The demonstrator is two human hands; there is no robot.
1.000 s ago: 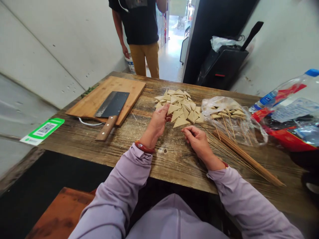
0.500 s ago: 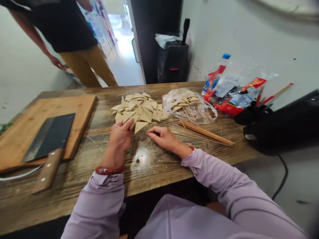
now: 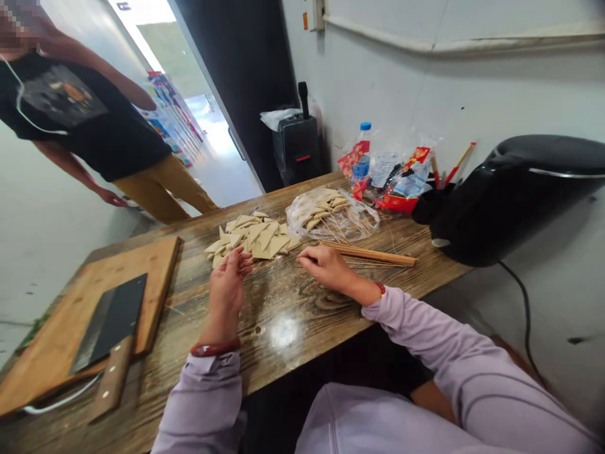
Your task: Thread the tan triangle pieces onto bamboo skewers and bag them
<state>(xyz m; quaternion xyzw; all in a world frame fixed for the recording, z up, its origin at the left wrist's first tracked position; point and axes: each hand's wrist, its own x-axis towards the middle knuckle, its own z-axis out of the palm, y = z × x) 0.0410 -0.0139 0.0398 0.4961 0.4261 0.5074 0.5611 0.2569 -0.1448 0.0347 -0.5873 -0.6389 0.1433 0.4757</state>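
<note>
A pile of flat beige triangular pieces (image 3: pixel 259 234) lies on the wooden table. At its near edge is my left hand (image 3: pixel 230 277), fingers apart and slightly curled, with nothing visible in them. My right hand (image 3: pixel 326 268) is closed in a pinch to the right of the pile; whatever its fingertips may hold is too small to make out. Just beyond that hand rests a bundle of thin wooden skewers (image 3: pixel 378 254). Behind the bundle, a clear plastic bag (image 3: pixel 295 214) contains more beige pieces, some with skewers sticking out.
A cleaver (image 3: pixel 111 328) lies on a cutting board (image 3: pixel 163 271) at left, its handle over the board's edge. A water bottle (image 3: pixel 363 157), red packets (image 3: pixel 401 198) and a black kettle (image 3: pixel 501 202) stand at right. A person (image 3: pixel 104 126) stands beyond the table.
My left hand has let go of the beige piece it gripped, and its fingers have opened. My right hand remains pinched. The view has swung rightward, and the person's raised arm shows.
</note>
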